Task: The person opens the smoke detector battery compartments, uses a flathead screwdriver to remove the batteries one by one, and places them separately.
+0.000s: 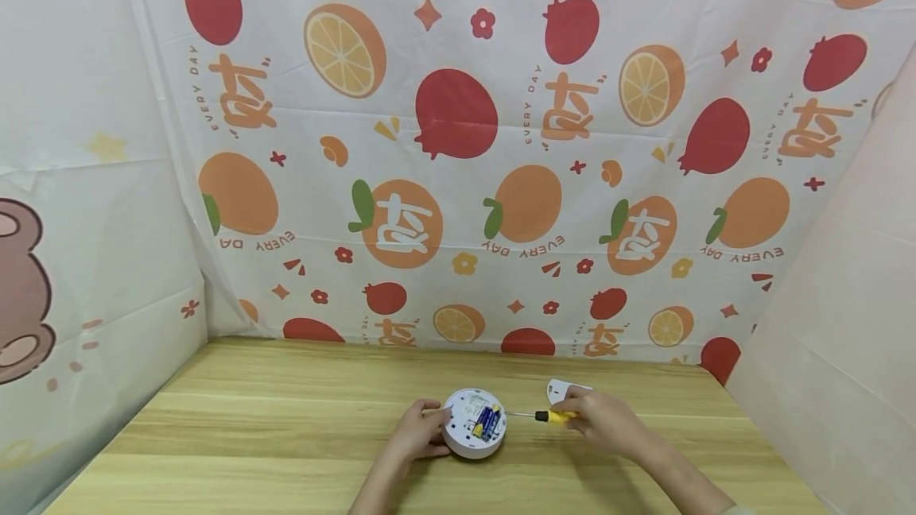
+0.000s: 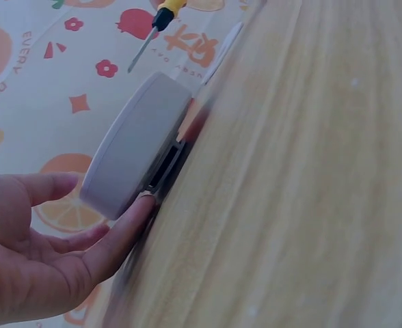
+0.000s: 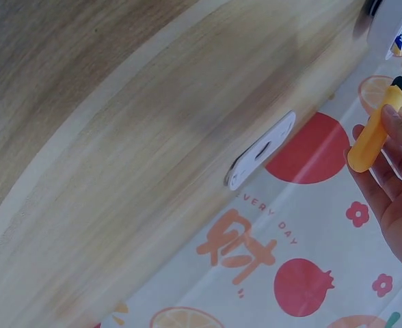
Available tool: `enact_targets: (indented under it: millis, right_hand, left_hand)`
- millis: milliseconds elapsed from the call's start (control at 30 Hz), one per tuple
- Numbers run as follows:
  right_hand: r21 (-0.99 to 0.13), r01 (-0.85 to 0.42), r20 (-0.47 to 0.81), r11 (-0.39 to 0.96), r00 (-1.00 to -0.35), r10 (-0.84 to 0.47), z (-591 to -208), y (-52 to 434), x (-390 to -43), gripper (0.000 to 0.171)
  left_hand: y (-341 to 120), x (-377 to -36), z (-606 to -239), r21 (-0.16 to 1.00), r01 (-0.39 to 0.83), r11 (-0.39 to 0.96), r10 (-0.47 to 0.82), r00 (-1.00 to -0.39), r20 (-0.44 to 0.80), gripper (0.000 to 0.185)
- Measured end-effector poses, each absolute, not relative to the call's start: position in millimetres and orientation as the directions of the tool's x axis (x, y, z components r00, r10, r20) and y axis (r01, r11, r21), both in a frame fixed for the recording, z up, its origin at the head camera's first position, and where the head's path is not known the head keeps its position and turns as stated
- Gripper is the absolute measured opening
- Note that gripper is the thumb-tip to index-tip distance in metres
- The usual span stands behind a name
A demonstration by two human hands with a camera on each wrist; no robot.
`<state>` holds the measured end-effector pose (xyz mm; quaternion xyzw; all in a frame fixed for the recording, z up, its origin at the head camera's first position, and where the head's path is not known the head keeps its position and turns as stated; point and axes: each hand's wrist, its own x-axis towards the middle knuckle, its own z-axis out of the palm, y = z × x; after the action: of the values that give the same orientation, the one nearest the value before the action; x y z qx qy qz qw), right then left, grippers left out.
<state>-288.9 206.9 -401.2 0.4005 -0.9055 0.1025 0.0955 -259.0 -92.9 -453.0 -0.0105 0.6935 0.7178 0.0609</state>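
Note:
A round white battery-powered device stands tilted on the table, its open face showing blue-and-yellow batteries. My left hand holds it at its left side; in the left wrist view a fingertip reaches under its lower edge and the thumb is by the rim. The right hand grips a screwdriver by its yellow handle, also plain in the right wrist view. The metal shaft points left at the device's right edge; in the left wrist view the tip appears apart from the casing.
A flat white slotted plate lies on the wooden table behind the right hand, which partly covers it in the head view. A fruit-printed cloth hangs at the table's back edge, with plainer cloths at both sides.

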Motion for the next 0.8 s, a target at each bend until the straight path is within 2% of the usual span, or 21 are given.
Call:
enact_targets:
  millis: [333,600,800]
  right_hand:
    - [-0.104,-0.755,0.267,0.647,-0.648,-0.713,-402,207,-290,0.024]
    - [-0.1,-0.754,0.261,0.649,-0.65,-0.714,-401,207,-290,0.024]
    - [-0.093,-0.748,0.254,0.657,-0.656,-0.711,-399,206,-289,0.023]
  left_hand:
    - [-92,-255,-455,0.993,-0.109,-0.053,0.102,-0.989,-0.103,0.047]
    - [-93,-250,-453,0.993,-0.119,0.007,0.113,-0.986,-0.119,0.042]
    - [-90,-254,-450,0.998,-0.06,0.007,0.07,-0.996,-0.06,0.057]
